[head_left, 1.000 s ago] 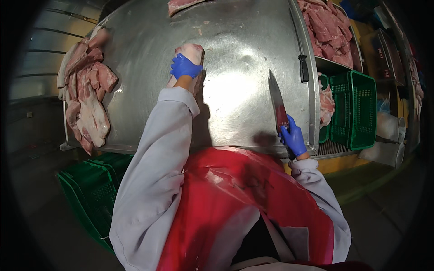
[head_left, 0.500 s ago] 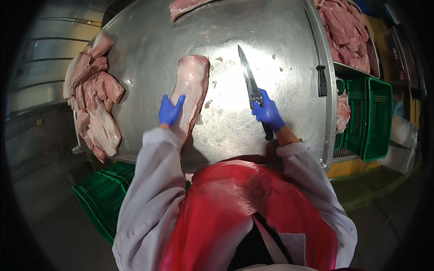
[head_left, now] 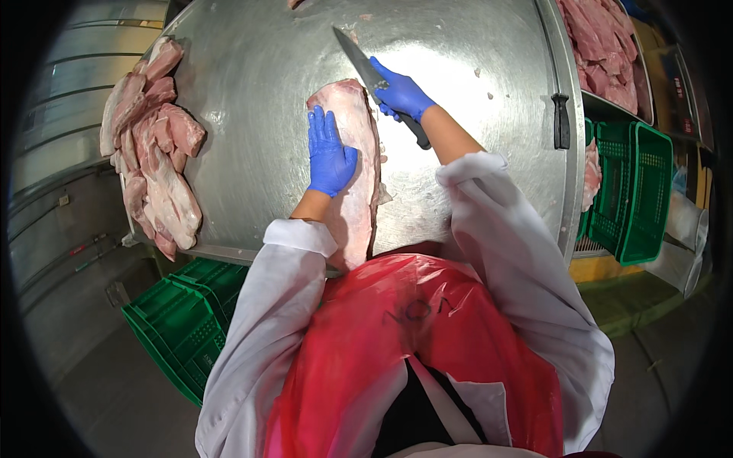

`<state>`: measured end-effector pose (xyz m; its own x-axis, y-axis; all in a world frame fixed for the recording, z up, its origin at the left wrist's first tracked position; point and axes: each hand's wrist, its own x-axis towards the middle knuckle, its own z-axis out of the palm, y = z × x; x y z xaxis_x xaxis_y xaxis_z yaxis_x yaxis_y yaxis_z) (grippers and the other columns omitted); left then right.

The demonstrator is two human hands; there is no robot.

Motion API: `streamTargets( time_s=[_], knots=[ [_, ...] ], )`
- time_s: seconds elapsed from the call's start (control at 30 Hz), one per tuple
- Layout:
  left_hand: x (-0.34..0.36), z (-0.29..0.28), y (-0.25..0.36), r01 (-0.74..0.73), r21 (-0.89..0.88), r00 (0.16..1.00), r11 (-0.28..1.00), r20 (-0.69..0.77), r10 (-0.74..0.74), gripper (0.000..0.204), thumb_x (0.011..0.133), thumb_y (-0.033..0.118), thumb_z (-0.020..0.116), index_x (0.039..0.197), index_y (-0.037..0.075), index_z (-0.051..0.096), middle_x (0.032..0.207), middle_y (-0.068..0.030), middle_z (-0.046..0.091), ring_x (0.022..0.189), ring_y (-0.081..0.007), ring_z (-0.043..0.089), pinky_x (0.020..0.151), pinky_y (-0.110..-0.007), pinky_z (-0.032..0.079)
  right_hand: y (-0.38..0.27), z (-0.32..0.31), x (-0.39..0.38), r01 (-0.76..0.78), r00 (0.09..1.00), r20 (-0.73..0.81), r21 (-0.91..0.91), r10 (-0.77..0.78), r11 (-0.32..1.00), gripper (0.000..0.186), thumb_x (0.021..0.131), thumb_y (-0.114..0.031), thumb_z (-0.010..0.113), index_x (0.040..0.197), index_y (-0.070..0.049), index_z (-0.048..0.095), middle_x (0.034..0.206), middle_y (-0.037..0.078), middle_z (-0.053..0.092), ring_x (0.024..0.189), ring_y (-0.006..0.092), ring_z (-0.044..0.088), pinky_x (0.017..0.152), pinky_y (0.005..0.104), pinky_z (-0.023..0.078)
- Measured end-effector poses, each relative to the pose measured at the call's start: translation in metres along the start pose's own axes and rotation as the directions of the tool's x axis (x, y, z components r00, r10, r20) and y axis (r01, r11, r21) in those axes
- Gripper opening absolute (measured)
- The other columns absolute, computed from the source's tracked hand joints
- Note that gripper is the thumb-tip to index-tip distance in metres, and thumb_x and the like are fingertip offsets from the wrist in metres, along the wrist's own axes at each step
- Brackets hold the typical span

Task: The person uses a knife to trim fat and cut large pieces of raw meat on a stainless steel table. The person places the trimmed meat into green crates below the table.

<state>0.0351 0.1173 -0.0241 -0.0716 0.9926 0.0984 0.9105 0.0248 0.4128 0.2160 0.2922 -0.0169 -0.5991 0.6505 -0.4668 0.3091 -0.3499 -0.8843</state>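
Note:
A long slab of pale pink meat [head_left: 353, 206] lies lengthwise on the steel table, its near end reaching my apron. My left hand [head_left: 330, 156], in a blue glove, rests flat on its upper part with fingers stretched and thumb apart. My right hand [head_left: 402, 93], also blue-gloved, is closed round the handle of a long knife [head_left: 359, 60]. The knife's dark handle butt sticks out below the fist. Its blade points up and to the left, just past the slab's far right corner.
A pile of meat pieces [head_left: 156, 153] covers the table's left edge. A black-handled tool [head_left: 561, 122] lies along the right rim. Beyond are a tray of cut meat [head_left: 603, 57] and a green crate [head_left: 637, 195]; more green crates [head_left: 175, 320] stand lower left. Small scraps dot the steel table [head_left: 259, 91].
My left hand has slid up the slab and flattened on it. My right hand has carried the knife up and left, beside the slab's far end, tilting the blade further left.

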Motion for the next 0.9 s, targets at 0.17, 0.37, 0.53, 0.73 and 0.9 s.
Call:
streamTargets(
  time_s=[0.17, 0.37, 0.53, 0.73, 0.9],
  knots=[
    [0.004, 0.002, -0.002, -0.012, -0.062, 1.0, 0.998, -0.001, 0.012, 0.086, 0.079, 0.02, 0.059, 0.153, -0.007, 0.023, 0.16, -0.0346, 0.016, 0.151, -0.0503, 0.011, 0.123, -0.055, 0.012, -0.001, 0.009, 0.0, -0.053, 0.989, 0.132, -0.065, 0.061, 0.996, 0.075, 0.096, -0.009, 0.051, 0.161, -0.031, 0.021, 0.067, 0.006, 0.059, 0.049, 0.0111, 0.051, 0.043, 0.0285, 0.046],
    [-0.002, 0.009, -0.008, 0.009, -0.085, 0.999, 0.996, -0.034, -0.012, 0.087, 0.081, 0.021, 0.058, 0.154, -0.008, 0.022, 0.16, -0.0352, 0.014, 0.151, -0.0495, 0.01, 0.123, -0.055, 0.01, 0.018, 0.032, -0.099, -0.025, 0.987, 0.141, -0.356, 0.08, 0.934, 0.074, 0.098, -0.015, 0.047, 0.163, -0.024, 0.013, 0.064, 0.008, 0.057, 0.05, 0.0134, 0.052, 0.052, 0.0316, 0.05],
    [0.026, 0.012, -0.015, 0.023, -0.059, 0.998, 0.998, -0.056, -0.026, 0.087, 0.081, 0.023, 0.057, 0.154, -0.008, 0.021, 0.161, -0.0351, 0.013, 0.151, -0.0497, 0.009, 0.123, -0.054, 0.008, 0.023, 0.056, -0.053, -0.021, 1.0, 0.016, -0.298, 0.027, 0.954, 0.08, 0.094, -0.012, 0.051, 0.162, -0.019, 0.01, 0.07, 0.016, 0.064, 0.053, 0.0241, 0.056, 0.058, 0.0378, 0.054],
    [0.022, 0.015, -0.011, 0.137, -0.039, 0.984, 0.99, -0.113, -0.14, 0.083, 0.086, 0.022, 0.055, 0.155, -0.007, 0.019, 0.161, -0.0338, 0.013, 0.151, -0.0492, 0.01, 0.122, -0.057, 0.01, 0.07, 0.097, -0.125, -0.003, 1.0, 0.017, -0.353, 0.01, 0.936, 0.079, 0.096, -0.011, 0.046, 0.162, -0.018, 0.004, 0.071, 0.02, 0.066, 0.055, 0.0256, 0.063, 0.059, 0.0383, 0.055],
    [-0.058, -0.015, 0.025, 0.058, 0.053, 0.995, 0.997, 0.08, -0.062, 0.081, 0.085, 0.03, 0.058, 0.155, 0.0, 0.028, 0.163, -0.0285, 0.016, 0.151, -0.0478, 0.014, 0.119, -0.064, 0.014, 0.034, 0.089, -0.111, -0.094, 0.995, -0.013, -0.408, 0.097, 0.908, 0.082, 0.093, -0.012, 0.046, 0.162, -0.021, 0.005, 0.081, 0.025, 0.068, 0.065, 0.0326, 0.066, 0.068, 0.0422, 0.056]
  ],
)
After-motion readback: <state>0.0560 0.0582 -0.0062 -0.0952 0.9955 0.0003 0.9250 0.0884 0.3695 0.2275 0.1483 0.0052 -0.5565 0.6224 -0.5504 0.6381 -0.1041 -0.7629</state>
